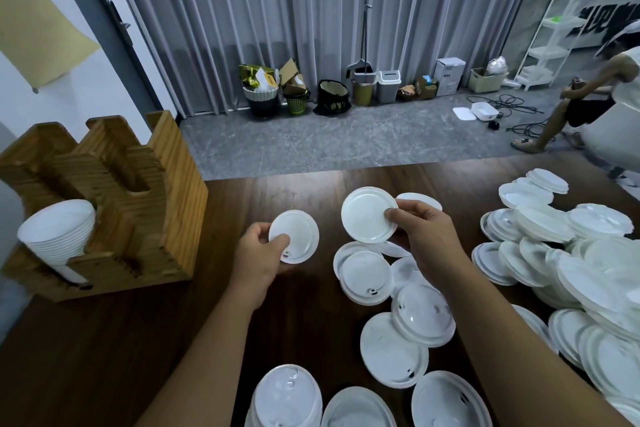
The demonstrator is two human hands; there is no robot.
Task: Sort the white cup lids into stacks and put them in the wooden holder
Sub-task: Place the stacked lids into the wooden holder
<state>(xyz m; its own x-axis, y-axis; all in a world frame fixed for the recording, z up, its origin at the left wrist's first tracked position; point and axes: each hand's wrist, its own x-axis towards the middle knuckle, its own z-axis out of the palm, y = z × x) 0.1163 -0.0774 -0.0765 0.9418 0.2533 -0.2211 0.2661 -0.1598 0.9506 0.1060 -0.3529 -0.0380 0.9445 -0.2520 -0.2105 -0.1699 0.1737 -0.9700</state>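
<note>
Leftmost, holder: a slotted wooden lid holder of stacked light-brown boards stands on the far left of the dark wood-grain table; its near-left slot carries a tilted stack of round white plastic lids, while the farther slots show only wood.
Left hand: the left hand is raised above the table just right of the holder, thumb curled over the face and fingers under the rim of one small white round lid, so it grips that lid; the lid faces up with a small dark sip hole near the thumb.
Right hand: the right hand pinches the right edge of a second white round lid between thumb and fingers, holding it tilted, its hollow side towards the camera, well clear of the table and just right of the left-hand lid without touching it.
Centre lids: below and near the right hand lie loose white lids, overlapping one another and running towards the near edge, where larger-looking ones sit beside the forearms.
Right pile: a big jumbled heap of white lids covers the right side of the table from far to near.
Far background: grey pleated curtains hang behind a row of bins and boxes on the grey floor; a white shelf rack stands far right, and another person bends there.
</note>
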